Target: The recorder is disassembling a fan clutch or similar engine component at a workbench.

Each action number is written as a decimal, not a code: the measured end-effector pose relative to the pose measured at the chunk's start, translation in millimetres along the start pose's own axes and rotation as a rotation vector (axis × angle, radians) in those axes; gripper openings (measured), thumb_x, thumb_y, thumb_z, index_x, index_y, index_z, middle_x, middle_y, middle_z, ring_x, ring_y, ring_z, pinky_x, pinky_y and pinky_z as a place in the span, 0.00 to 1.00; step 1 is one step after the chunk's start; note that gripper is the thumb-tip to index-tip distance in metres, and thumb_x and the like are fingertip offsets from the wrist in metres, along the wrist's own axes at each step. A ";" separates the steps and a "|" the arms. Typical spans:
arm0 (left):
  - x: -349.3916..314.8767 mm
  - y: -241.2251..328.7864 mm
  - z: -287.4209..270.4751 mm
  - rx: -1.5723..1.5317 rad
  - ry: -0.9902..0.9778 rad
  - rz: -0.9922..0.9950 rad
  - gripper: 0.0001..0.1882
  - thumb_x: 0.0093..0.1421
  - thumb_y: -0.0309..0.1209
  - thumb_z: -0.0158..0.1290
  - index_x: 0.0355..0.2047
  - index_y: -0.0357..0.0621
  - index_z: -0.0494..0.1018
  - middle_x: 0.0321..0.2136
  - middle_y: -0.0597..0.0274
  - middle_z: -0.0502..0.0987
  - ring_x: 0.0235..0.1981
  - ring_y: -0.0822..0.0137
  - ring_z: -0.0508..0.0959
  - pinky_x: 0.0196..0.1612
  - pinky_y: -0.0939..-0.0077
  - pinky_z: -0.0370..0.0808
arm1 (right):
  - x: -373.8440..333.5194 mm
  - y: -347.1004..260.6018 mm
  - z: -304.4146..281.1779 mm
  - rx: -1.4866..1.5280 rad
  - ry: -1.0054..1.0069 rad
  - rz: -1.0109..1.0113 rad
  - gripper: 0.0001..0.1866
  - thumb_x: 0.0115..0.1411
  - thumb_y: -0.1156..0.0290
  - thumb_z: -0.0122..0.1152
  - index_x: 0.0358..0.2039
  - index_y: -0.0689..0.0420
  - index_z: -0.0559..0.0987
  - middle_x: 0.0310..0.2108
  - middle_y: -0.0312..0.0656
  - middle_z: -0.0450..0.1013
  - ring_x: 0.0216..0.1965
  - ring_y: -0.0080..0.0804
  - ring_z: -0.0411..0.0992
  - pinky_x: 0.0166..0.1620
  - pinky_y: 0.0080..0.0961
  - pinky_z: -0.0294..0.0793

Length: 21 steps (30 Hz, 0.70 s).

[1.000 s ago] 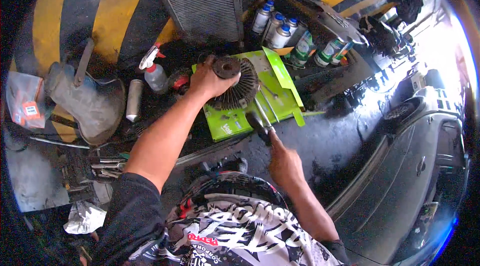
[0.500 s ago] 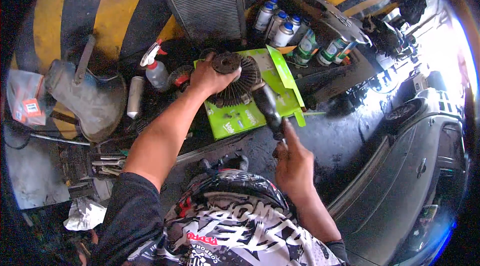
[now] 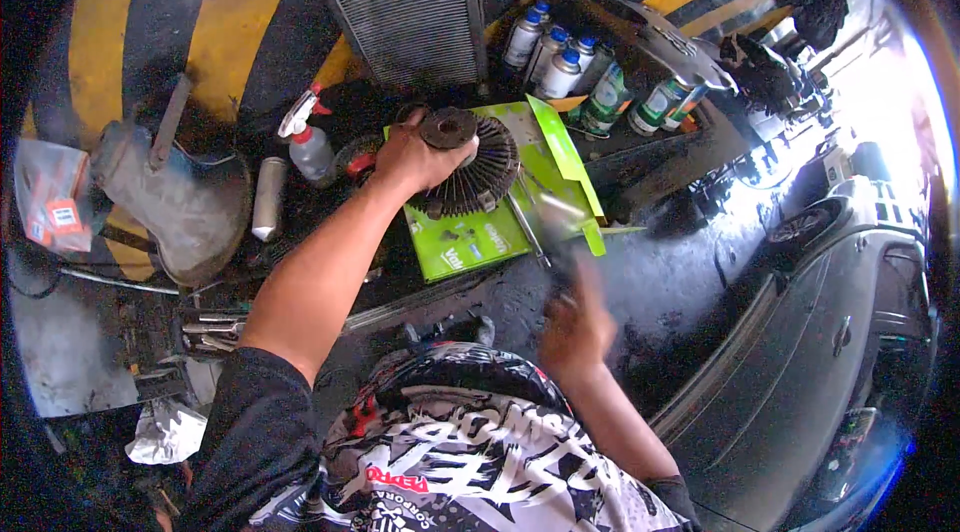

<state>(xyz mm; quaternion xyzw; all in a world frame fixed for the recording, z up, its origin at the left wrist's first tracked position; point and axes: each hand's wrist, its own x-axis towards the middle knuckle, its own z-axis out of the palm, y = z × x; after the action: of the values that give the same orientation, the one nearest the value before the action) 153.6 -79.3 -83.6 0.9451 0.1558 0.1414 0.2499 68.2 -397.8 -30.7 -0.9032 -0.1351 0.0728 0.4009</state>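
My left hand [image 3: 425,157] is closed around the hub end of a dark, finned blower fan [image 3: 482,177]. The fan is tilted, with its round hub piece [image 3: 448,128] facing up, over a bright green cardboard box [image 3: 470,244]. To the right of the box's front, my right hand [image 3: 578,324] is closed on a dark-handled tool [image 3: 560,242]. Motion smears the tool and part of the hand, so its exact kind does not show. A slim metal tool [image 3: 530,232] lies on the box, right of the fan.
A radiator-like finned panel [image 3: 412,27] leans against the striped wall. Several blue-capped cans [image 3: 557,74] stand behind the box to the right. A spray bottle [image 3: 312,154] and a silver can [image 3: 268,197] are at left. A grey car [image 3: 800,362] is at my right.
The dark-handled tool has come away from the fan's right edge and is blurred by motion. This uncovers the slim metal tool on the box. My left hand keeps its hold on the fan.
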 end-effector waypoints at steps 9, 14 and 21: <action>-5.9 -14.4 -12.4 0.038 -0.084 -0.102 0.35 0.53 0.63 0.55 0.60 0.67 0.71 0.64 0.49 0.65 0.59 0.36 0.69 0.61 0.51 0.71 | -8.1 -35.0 -23.2 0.092 0.119 -0.451 0.31 0.62 0.80 0.51 0.67 0.54 0.66 0.26 0.53 0.74 0.27 0.36 0.76 0.35 0.31 0.75; -7.2 19.6 -24.6 -0.027 -0.088 -0.205 0.37 0.53 0.64 0.55 0.61 0.66 0.70 0.64 0.47 0.65 0.59 0.36 0.69 0.62 0.52 0.70 | 6.8 16.9 0.0 -0.274 -0.235 -0.132 0.30 0.63 0.78 0.52 0.67 0.52 0.66 0.25 0.55 0.75 0.23 0.46 0.74 0.33 0.34 0.75; -8.1 15.5 -28.0 0.005 -0.095 -0.116 0.38 0.53 0.64 0.55 0.60 0.61 0.71 0.63 0.44 0.66 0.58 0.37 0.70 0.62 0.53 0.70 | -8.8 -5.6 -6.2 -0.123 0.321 -0.483 0.29 0.63 0.77 0.50 0.66 0.56 0.67 0.27 0.51 0.78 0.28 0.38 0.80 0.36 0.32 0.79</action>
<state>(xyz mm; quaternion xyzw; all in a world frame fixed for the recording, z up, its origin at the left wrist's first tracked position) 140.0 -83.0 -53.8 0.9409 0.1984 0.0811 0.2624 60.2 -401.2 -22.3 -0.8675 -0.2853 -0.1769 0.3672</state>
